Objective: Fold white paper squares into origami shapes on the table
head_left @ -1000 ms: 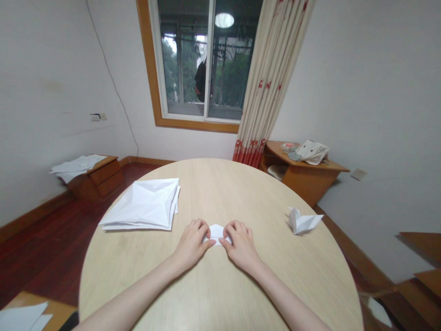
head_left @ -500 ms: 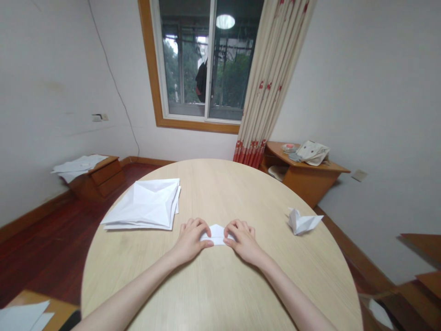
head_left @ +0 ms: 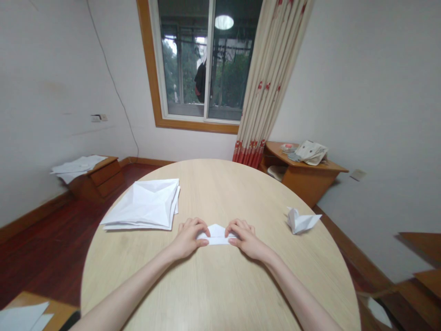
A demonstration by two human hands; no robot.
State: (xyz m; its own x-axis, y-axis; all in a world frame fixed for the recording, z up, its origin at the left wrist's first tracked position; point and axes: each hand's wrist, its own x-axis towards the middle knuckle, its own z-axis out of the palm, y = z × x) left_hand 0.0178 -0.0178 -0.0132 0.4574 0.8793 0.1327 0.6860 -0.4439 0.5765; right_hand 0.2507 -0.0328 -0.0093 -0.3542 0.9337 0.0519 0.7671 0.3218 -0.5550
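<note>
A small folded piece of white paper (head_left: 216, 233) lies on the round light-wood table (head_left: 220, 285), between my two hands. My left hand (head_left: 189, 236) has its fingers curled and pinches the paper's left end. My right hand (head_left: 244, 236) is curled the same way and pinches the right end. Both hands rest on the tabletop. Parts of the paper are hidden under my fingers.
A stack of creased white sheets (head_left: 144, 204) lies at the table's left. A folded paper figure (head_left: 301, 221) stands at the right. Low wooden cabinets with papers stand left (head_left: 93, 172) and right (head_left: 303, 170) of the window. More paper shows at the bottom left corner (head_left: 24, 317).
My hands have drawn slightly apart along the paper, so more of its length shows between them. The view shifted a little.
</note>
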